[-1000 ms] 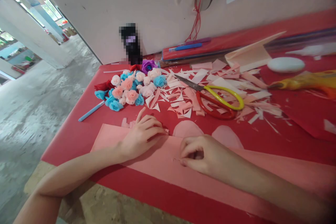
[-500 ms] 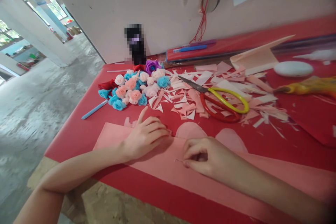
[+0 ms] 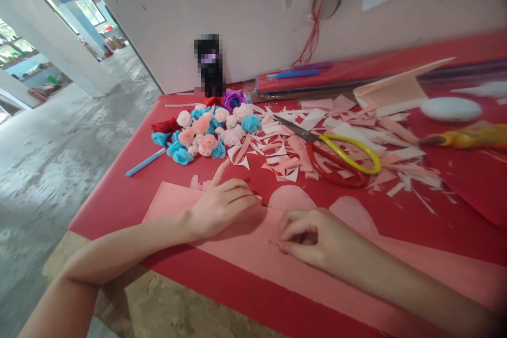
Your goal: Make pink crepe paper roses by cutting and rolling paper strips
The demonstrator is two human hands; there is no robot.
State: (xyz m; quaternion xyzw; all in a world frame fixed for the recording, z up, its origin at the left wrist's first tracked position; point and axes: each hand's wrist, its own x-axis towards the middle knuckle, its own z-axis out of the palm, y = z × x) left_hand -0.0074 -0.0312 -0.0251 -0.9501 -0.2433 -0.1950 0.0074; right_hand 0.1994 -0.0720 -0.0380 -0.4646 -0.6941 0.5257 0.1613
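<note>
A: Left hand (image 3: 222, 206)?
B: Palm down, fingers spread and flat on the pink paper strip (image 3: 245, 253), index lifted and pointing up-frame. Pressing, not gripping.

A: Right hand (image 3: 312, 235)?
B: Curled into a loose fist on the same strip, lower center. Thumb and fingertips pinched together at something thin at the paper surface; too small to tell what.

A: Strip orientation?
B: Long axis runs from center left down toward the lower right corner, along the near edge of the red table (image 3: 114, 200). Left end squared off by the left wrist. Two rounded pink petal shapes (image 3: 291, 198) poke out of its far edge, just above the right hand.

A: Further out?
B: Scissors (image 3: 336, 150), red and yellow handles, blades pointing upper left, lying on a mess of pink paper scraps (image 3: 277, 148) at center. Pile of small paper roses (image 3: 206, 129), pink, white, blue, one purple, left of the scraps. Blue pen (image 3: 146, 162) beside the pile, angled toward lower left. White oval object (image 3: 450, 109) at right edge.
</note>
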